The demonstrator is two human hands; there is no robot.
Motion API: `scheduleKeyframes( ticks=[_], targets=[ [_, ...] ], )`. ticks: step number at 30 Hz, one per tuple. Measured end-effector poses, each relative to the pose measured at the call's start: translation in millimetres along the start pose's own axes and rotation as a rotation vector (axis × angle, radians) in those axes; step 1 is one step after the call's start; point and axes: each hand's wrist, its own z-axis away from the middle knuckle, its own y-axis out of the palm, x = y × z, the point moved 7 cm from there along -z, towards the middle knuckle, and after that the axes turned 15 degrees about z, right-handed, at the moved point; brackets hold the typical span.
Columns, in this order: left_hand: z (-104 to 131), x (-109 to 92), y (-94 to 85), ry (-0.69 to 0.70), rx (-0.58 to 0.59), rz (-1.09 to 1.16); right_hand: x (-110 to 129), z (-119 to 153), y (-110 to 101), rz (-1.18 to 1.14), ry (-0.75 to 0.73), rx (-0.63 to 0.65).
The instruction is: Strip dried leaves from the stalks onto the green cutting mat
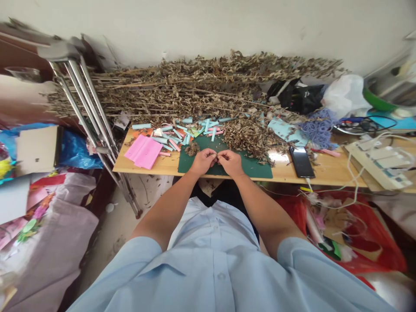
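Observation:
My left hand (204,161) and my right hand (230,162) meet fingertip to fingertip over the front edge of a green cutting mat (256,170). Both are closed in a pinch; whatever sits between the fingers is too small and hidden to name. Just behind my left hand lies a small clump of dried leaves (192,149). A larger heap of dried leaves (245,136) covers the back right of the mat. Blue and pink paper rolls (175,141) are scattered to the left and behind, beside folded pink paper sheets (143,152).
Long dried plant stalks (182,82) are piled along the wall. Metal crutches (86,91) lean at the table's left end. To the right lie a black phone (302,161) on a cable, blue yarn (320,128) and a white power strip (378,162). A red bag (380,234) stands below.

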Motion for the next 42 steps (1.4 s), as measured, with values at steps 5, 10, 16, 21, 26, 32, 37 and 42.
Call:
scheduleKeyframes(
  ticks=[5,10,16,21,26,32,37,42],
  targets=[
    [1,0,-2.2,-0.026,-0.033,0.136,-9,-4,-5,-0.104,0.126,-0.090],
    [2,0,1.2,-0.066,-0.024,0.130,-5,-4,-1,-0.083,0.113,-0.082],
    [0,-2,5.1,-0.028,-0.007,0.049,2,1,2,-0.076,-0.030,-0.015],
    [2,-7,4.2,0.021,-0.029,-0.080,9,3,0,0.084,-0.134,-0.067],
    [5,-17,4.0,0.084,-0.060,-0.349,16,4,-4,0.234,-0.216,-0.155],
    [6,-24,3.2,0.125,-0.031,-0.523,14,3,-2,0.258,-0.228,-0.132],
    [7,-23,2.5,0.125,0.014,-0.543,14,3,0,0.278,-0.199,-0.123],
    [6,-17,-2.7,0.081,0.004,-0.359,2,1,-5,0.161,-0.019,-0.131]
  ],
)
